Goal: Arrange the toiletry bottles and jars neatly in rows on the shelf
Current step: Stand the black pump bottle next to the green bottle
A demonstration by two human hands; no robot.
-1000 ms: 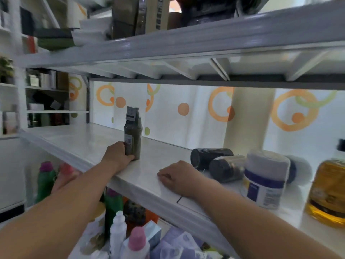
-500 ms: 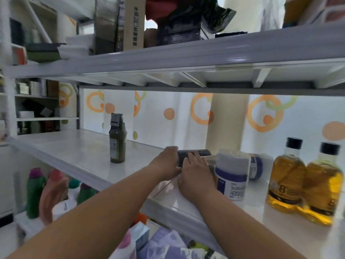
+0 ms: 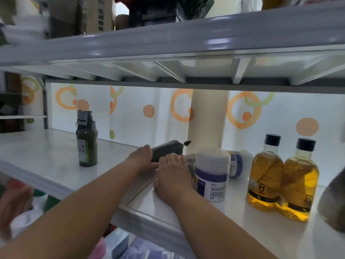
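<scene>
The dark bottle (image 3: 168,149) lies on its side on the shelf (image 3: 46,161), about midway along it and towards the back. Its long axis runs from the near left up to the far right, and the far end points at the patterned back wall. The left hand (image 3: 141,159) is at the bottle's left end with its fingers curled over the top, so it appears to be grasping it. The right hand (image 3: 173,174) lies just right of that with its fingers stretched forward fairly straight. Their tips rest at the bottle's near side, which looks more like steadying than gripping, though the contact is partly hidden. Both hands touch the bottle, but the left one holds the end from which it could be tipped upright. It is also the hand on the side of the open stretch of shelf. Well to the left across that stretch, a green bottle (image 3: 86,141) stands upright alone, a likely start for a row. Just right of the right hand stands a white jar (image 3: 211,172) with a blue band. A second jar (image 3: 239,163) lies on its side behind it, and further right two amber bottles (image 3: 267,172) stand touching. The bottle probably needs standing up and moving left, and the jar close by on the right leaves little room to swing.
</scene>
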